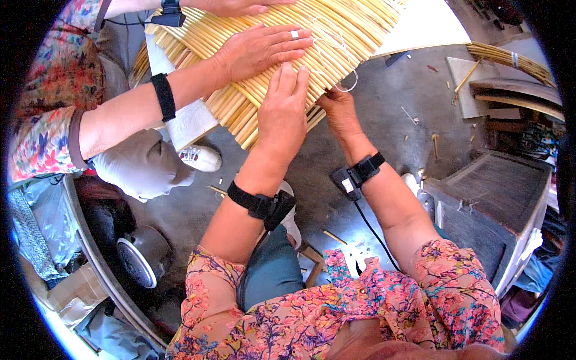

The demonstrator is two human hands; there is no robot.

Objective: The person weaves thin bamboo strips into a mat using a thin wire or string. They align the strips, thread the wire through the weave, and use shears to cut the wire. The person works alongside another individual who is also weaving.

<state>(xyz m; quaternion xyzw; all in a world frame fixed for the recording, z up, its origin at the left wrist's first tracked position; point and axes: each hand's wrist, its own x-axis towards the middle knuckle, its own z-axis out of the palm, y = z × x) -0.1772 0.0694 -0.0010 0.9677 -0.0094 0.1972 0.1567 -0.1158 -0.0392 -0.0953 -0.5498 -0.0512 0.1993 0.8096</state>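
Note:
A mat of yellow straw-like sticks (pixel 264 78), laid side by side, lies at the top over another layer of sticks. My left hand (pixel 284 108) rests flat on its near part, fingers stretched out. At the mat's right edge my right hand (pixel 341 114) has its fingers curled in close beside a loop of thin white cord (pixel 356 78). Its fingertips are partly hidden by the edge, so what they hold does not show. Another person's hand (pixel 258 51), with a ring, lies flat on the mat just beyond my left hand. That person's other hand (pixel 240 6) is at the top edge.
A white tabletop (pixel 426 27) shows under the mat. A bundle of sticks (pixel 510 60) lies at the right. Below it stands a grey wooden cabinet (pixel 480 192). A dark pot (pixel 144 255) is at the lower left. Stick scraps litter the grey floor (pixel 390 120).

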